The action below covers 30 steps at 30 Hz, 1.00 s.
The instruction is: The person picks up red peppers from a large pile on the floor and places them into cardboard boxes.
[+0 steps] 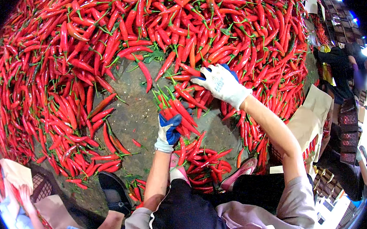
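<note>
My left hand (pixel 168 130), in a white work glove with blue-coated palm and fingers, is closed around a bunch of red chili peppers (pixel 174 110). Their green stems point up and away from me. My right hand (pixel 218 82), gloved the same way, lies over the near edge of a large heap of red chili peppers (pixel 176 27). Its bent fingertips touch peppers there, and the palm side is hidden, so its grip is unclear. Loose chili peppers lie just below and left of it. Between my shoes is a smaller pile of chili peppers (pixel 206 164).
Bare concrete floor (pixel 134 108) shows between the heaps. At lower left, another person's arm (pixel 32 204) is beside a cardboard flap (pixel 16 172) and a plastic crate (pixel 42 183). Cardboard sheets (pixel 309 114) and stacked crates (pixel 349 124) stand at right, with other people beyond.
</note>
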### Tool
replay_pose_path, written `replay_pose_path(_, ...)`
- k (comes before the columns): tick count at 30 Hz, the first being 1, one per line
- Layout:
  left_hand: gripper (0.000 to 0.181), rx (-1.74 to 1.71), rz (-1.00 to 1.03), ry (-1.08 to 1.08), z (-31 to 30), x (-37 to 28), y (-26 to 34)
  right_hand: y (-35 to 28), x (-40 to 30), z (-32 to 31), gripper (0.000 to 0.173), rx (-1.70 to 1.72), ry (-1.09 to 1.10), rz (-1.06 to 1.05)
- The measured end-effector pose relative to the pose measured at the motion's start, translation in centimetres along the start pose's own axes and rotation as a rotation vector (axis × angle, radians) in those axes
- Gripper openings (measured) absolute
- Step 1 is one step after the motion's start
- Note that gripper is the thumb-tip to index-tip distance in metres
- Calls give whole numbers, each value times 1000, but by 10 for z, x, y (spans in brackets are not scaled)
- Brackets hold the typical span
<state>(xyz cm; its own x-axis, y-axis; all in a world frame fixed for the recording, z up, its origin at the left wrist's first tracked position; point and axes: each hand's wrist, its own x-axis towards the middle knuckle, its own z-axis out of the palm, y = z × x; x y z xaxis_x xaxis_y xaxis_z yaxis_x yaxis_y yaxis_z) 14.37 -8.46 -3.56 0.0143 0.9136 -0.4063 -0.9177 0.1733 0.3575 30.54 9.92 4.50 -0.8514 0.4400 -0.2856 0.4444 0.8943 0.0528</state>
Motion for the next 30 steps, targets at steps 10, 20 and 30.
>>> replay_pose_path(10, 62, -48, -27, -8, -7, 0, -1, 40, -50, -26, 49, 938, 683, 427)
replay_pose_path(20, 65, -49, -76, 2, -8, -3, 7, -28, -7, -13, 60, 681, 210, 1018)
replay_pose_path(30, 59, -23, -152, 1, -1, -11, 11, 14, -64, -17, 32, 1737, 693, 911)
